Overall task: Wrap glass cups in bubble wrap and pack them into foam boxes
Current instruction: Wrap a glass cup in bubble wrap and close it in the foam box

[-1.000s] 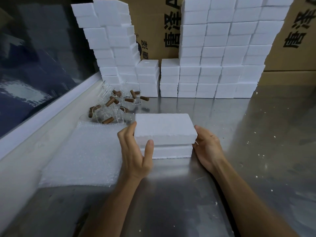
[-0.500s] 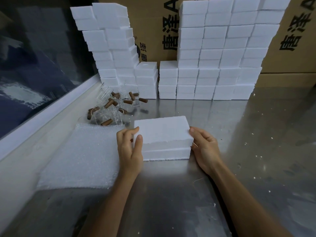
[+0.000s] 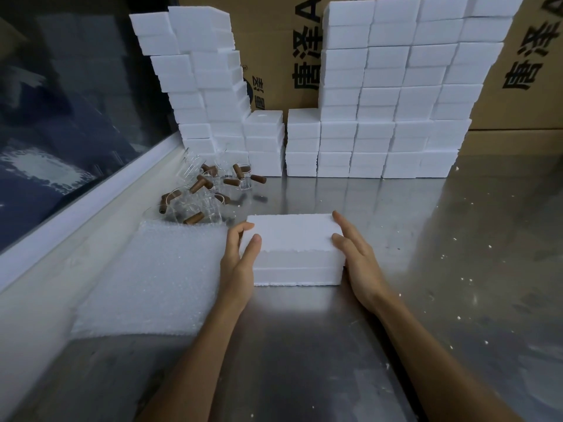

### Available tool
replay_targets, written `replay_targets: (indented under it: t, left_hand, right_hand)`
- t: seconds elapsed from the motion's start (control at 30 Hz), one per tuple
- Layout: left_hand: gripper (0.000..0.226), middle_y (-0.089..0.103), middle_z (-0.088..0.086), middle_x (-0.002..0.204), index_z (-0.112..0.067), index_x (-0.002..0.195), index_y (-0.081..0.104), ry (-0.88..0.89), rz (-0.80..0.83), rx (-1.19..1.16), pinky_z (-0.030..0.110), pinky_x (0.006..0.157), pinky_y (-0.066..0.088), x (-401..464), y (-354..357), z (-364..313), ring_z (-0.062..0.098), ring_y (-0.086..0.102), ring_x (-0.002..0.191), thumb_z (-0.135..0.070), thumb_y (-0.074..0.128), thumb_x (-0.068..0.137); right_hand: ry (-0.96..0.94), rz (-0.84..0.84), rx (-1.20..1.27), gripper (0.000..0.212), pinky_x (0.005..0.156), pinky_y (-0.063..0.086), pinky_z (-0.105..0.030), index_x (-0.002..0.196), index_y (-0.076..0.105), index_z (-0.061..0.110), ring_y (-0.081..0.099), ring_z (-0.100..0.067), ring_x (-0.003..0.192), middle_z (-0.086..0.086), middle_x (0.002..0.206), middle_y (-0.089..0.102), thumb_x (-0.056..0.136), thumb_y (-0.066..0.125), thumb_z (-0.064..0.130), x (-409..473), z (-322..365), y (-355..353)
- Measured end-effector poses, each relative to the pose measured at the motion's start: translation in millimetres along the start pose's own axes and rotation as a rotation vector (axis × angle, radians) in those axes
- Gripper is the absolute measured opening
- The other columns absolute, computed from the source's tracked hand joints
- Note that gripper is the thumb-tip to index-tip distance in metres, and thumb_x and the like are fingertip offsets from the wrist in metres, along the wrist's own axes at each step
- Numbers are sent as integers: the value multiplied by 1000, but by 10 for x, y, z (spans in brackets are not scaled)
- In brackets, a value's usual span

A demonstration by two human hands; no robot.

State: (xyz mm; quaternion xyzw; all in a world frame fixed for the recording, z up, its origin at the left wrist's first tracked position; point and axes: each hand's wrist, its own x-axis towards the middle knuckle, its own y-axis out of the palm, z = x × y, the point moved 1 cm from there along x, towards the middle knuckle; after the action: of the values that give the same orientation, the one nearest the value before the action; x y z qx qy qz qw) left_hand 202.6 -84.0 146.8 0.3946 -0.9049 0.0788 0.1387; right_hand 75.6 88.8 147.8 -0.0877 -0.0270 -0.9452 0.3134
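Foam box point(image 3: 294, 249) stood on the steel counter point(image 3: 426, 269) at the centre of the view, lid on the base, seam visible across the front. Held from both ends: left hand point(image 3: 239, 260) at 9 o'clock of the box, fingers reaching over the far corner and thumb laid on the lid edge; right hand point(image 3: 355, 254) at 3 o'clock, fingers fairly straight against the end and top edge. Neither hand closed tight. Bubble wrap sheet point(image 3: 158, 275) spread flat at 9 o'clock, just beside the box. Glass cups point(image 3: 207, 190) with brown handles heaped at 11 o'clock, not wrapped. Stacked foam boxes point(image 3: 390, 95) at 12 o'clock.

Probably seating or lifting the lid. Better to press evenly at both ends, gently, because foam edges crumble easily; keep the base flat on the counter.
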Motion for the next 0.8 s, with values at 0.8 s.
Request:
replay_targets:
  t: [0.8]
  left_hand:
    - [20,46,-41,111,-43,108,51,23,-121,215,-8,67,36,-114,-13,-71,-29,46,98,-37,63,92]
  right_hand:
    - [32,15,-152,50,111,21,-16,153,30,37,31,10,137,28,150,32,105,43,35,36,4,-15]
